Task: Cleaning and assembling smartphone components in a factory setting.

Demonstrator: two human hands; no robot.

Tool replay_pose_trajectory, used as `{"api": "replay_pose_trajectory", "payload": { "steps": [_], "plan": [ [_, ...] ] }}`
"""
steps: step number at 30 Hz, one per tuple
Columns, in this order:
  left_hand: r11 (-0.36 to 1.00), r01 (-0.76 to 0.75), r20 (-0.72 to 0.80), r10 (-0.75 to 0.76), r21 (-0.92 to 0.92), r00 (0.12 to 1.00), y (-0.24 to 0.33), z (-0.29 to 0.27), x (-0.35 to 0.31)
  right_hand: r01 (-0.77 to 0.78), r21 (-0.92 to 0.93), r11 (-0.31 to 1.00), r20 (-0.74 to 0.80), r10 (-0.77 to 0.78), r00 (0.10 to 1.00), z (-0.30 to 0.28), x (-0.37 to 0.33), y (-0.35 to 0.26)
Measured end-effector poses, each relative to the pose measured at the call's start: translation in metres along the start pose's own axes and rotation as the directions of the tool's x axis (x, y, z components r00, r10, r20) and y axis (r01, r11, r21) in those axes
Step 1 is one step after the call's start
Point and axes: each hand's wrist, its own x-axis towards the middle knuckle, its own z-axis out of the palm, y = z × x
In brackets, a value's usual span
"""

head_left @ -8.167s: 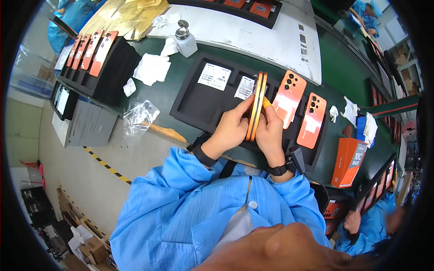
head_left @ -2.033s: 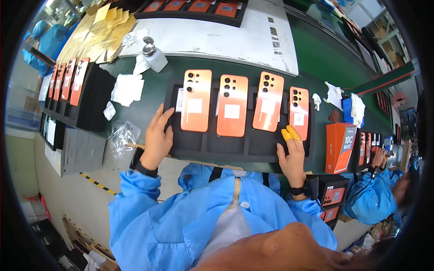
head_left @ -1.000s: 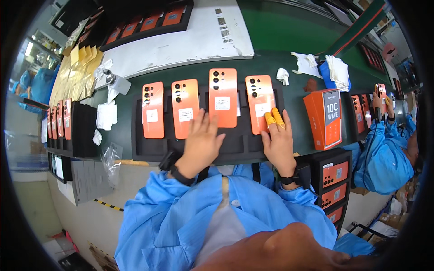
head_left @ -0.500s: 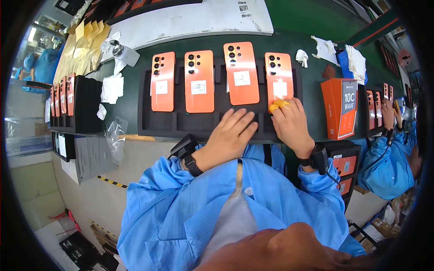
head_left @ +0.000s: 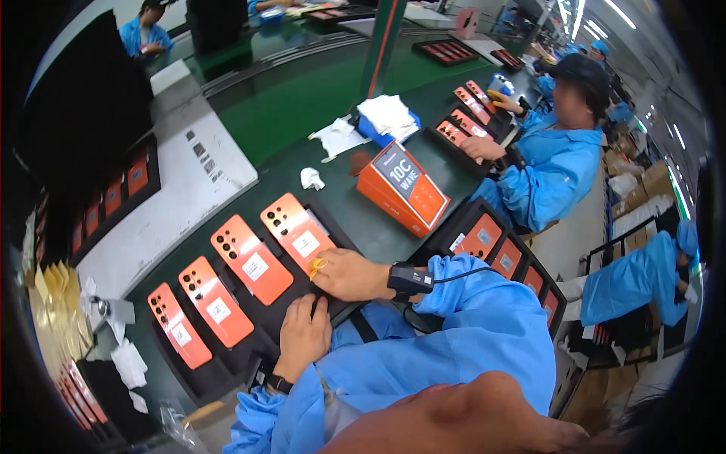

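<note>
Four orange phones lie back-up in a black foam tray [head_left: 321, 219] on the dark green bench. Each has dark camera rings and a white label. At the right end of the row, my right hand [head_left: 349, 275] has its bent fingers closed at the lower end of a phone [head_left: 289, 219]. Yellow finger covers [head_left: 316, 268] sit on its fingertips. My left hand [head_left: 305, 337] rests nearly flat on the tray's near edge, fingers stretched out and holding nothing. It is nearest to the third phone [head_left: 249, 257], with another phone [head_left: 215, 299] and the leftmost phone [head_left: 179, 325] farther left.
An orange and grey box [head_left: 404, 189] stands right of the tray. Behind it are a blue container [head_left: 378, 129] with white cloths and a crumpled tissue [head_left: 311, 178]. More trayed phones [head_left: 480, 238] sit at my right. A co-worker [head_left: 556, 166] handles phones farther along the bench.
My view has swung to the right, so the co-worker and the line beyond now show more. Both hands stay about where they were by the tray.
</note>
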Motion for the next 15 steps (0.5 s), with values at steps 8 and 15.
{"api": "replay_pose_trajectory", "payload": {
  "steps": [8, 15],
  "plan": [
    [0.997, 0.046, 0.027, -0.044, -0.064, 0.999, -0.002, 0.0, 0.004, -0.042, -0.106, 0.993, 0.202, 0.063, 0.977, -0.008, 0.009, -0.01],
    [0.998, 0.032, -0.02, -0.033, -0.045, 0.999, -0.004, -0.001, 0.0, 0.081, -0.112, 0.99, 0.197, -0.058, 0.979, -0.005, 0.008, 0.008]
  ]
}}
